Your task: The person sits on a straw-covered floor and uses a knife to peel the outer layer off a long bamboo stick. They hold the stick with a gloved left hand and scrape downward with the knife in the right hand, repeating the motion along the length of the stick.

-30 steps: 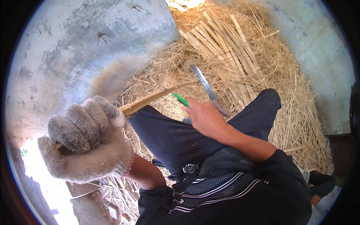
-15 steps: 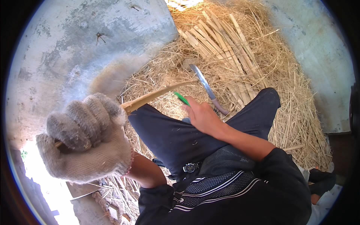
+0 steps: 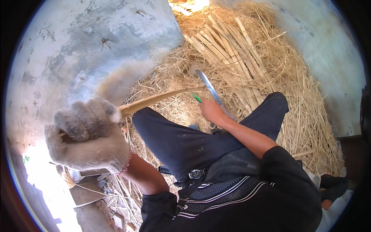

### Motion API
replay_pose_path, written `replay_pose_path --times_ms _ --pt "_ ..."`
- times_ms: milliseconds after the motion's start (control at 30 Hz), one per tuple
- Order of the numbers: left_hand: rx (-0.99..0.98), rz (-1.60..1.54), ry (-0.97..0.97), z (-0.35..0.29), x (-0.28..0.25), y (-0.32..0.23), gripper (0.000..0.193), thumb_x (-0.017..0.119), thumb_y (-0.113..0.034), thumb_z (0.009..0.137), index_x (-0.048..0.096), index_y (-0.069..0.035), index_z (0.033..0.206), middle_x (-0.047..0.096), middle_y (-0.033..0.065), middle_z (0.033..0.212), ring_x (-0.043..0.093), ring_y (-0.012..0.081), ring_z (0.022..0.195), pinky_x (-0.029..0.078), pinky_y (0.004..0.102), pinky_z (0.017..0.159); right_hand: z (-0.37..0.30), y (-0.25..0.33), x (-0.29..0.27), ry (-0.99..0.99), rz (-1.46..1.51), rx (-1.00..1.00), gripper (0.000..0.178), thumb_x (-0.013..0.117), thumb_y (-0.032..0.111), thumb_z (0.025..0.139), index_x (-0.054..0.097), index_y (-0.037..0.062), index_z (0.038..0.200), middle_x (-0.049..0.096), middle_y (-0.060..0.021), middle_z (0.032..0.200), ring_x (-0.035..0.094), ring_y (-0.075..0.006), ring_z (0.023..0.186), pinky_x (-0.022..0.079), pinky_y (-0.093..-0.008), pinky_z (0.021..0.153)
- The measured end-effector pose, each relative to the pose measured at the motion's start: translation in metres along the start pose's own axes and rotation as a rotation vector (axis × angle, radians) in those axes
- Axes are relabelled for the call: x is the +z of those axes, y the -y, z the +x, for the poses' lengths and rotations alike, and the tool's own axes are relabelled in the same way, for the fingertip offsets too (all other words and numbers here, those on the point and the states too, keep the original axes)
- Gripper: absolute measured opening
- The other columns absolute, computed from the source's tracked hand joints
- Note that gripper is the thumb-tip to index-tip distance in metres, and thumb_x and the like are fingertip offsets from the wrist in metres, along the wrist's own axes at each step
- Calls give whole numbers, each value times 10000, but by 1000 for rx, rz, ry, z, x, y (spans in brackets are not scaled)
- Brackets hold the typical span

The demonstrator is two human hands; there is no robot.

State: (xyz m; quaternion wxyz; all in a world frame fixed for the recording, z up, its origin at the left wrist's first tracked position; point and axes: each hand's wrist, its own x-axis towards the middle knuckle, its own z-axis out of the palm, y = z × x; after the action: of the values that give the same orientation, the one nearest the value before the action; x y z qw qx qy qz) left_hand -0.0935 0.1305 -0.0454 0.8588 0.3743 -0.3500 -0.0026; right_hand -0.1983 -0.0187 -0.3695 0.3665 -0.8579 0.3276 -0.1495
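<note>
My left hand (image 3: 91, 141), in a pale, dirty knitted glove, is closed round a long bamboo strip (image 3: 152, 101). The strip sticks out to the right and narrows toward its far end. My bare right hand (image 3: 212, 112) is closed on a bright green-handled tool (image 3: 197, 98), near the strip's thin end; its working part cannot be made out. Just beyond the right hand a curved knife (image 3: 208, 86) lies on the straw, its handle partly hidden behind that hand.
Beyond my knees, a bundle of split bamboo strips (image 3: 235, 52) rests on loose shavings (image 3: 305, 100). Grey wall-like surfaces (image 3: 73, 50) border the pile left and right. A watch (image 3: 196, 174) is at my waist. Part of another person (image 3: 333, 185) shows at lower right.
My right hand has shifted right and away from me along the strip with the green-handled tool. The left hand has moved slightly right and up in the picture, still gripping the strip.
</note>
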Motion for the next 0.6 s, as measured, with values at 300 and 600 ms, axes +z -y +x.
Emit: replay_pose_path --times_ms 300,600 --pt "33 64 -75 -1 5 5 381 393 -245 855 259 -192 503 209 -31 431 166 104 363 229 287 348 13 18 -5 10 27 -48 258 520 186 974 498 -4 1148 588 -216 606 617 -401 563 473 -498 515" --pt "44 49 48 3 -1 8 389 402 -253 856 265 -191 498 196 -45 437 156 95 357 211 282 348 -2 67 -28 -16 55 -166 219 508 166 969 484 -10 1096 592 -233 641 625 -423 602 471 -510 512"
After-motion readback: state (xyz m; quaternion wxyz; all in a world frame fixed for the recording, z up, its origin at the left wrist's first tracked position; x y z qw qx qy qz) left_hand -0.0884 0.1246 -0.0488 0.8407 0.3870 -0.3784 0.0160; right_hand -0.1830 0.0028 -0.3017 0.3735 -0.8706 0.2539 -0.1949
